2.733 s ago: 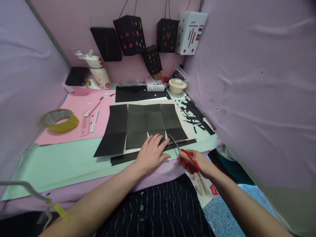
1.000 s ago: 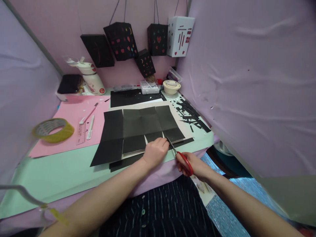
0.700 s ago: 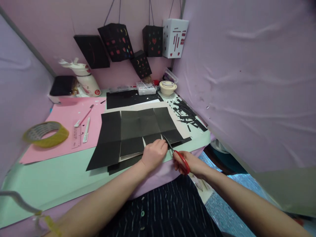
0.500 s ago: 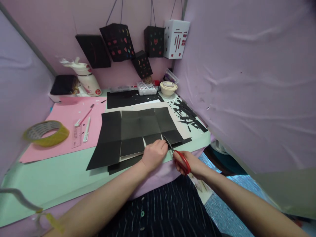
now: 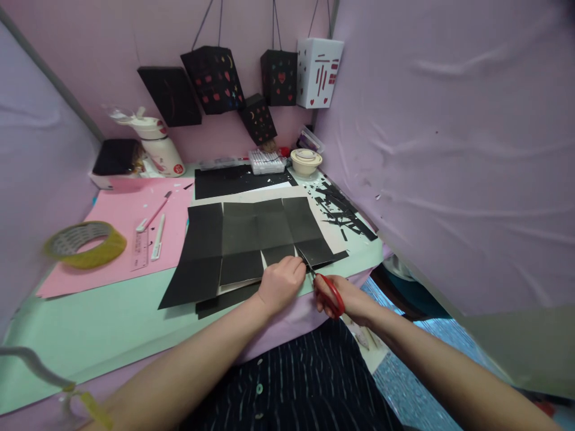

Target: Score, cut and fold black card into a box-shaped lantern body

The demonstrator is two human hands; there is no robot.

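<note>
where the left hand (image 5: 281, 282) lay flat a moment ago, it now curls, pinching the near edge of the black paper (image 5: 251, 236); the right hand (image 5: 341, 297), closed round the red scissors (image 5: 324, 288), has worked the blades further in beside it.

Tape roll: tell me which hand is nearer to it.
Left. The left hand presses the black paper, to the right of the tape roll; the right hand, holding scissors, is farther right.

Table (image 5: 112, 323), mint cover: pink sheet (image 5: 121, 239), creased black paper (image 5: 251, 230), tape roll (image 5: 85, 244), black scraps (image 5: 344, 209).
</note>
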